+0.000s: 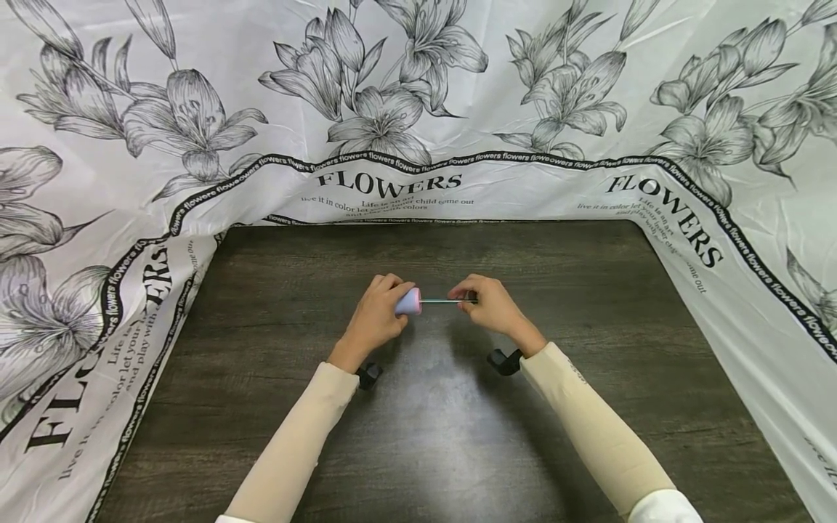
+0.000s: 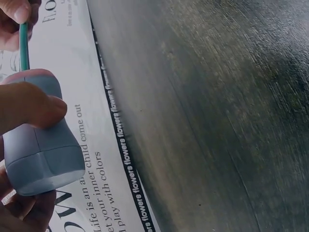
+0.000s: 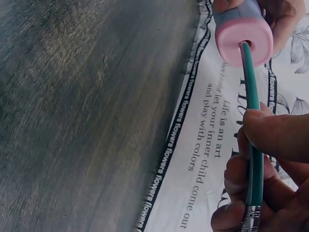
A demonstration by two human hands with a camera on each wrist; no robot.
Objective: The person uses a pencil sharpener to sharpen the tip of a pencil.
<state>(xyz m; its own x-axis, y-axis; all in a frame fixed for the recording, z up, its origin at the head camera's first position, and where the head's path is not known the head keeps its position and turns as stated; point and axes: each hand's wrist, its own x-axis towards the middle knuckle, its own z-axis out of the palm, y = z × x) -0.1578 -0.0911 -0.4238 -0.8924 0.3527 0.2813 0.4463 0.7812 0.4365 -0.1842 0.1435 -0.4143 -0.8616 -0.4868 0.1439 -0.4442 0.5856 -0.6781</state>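
Observation:
My left hand [image 1: 378, 311] grips a blue-grey pencil sharpener [image 2: 43, 157] with a pink end face [image 3: 231, 48], its thumb laid across the sharpener's side. From the hole in that pink face comes a green pencil [image 3: 251, 92], one end hidden inside. My right hand [image 1: 492, 303] pinches the pencil between thumb and fingers. Its silver metal band [image 3: 251, 220] shows at the lower edge of the right wrist view. Both hands are held over the dark table, with the pencil lying level between them in the head view.
A dark wood-grain table [image 1: 418, 436] spreads beneath both arms. White cloth with flower drawings and lettering [image 1: 392, 185] hangs behind the table and along its sides. Black devices [image 1: 503, 362] are strapped at both wrists.

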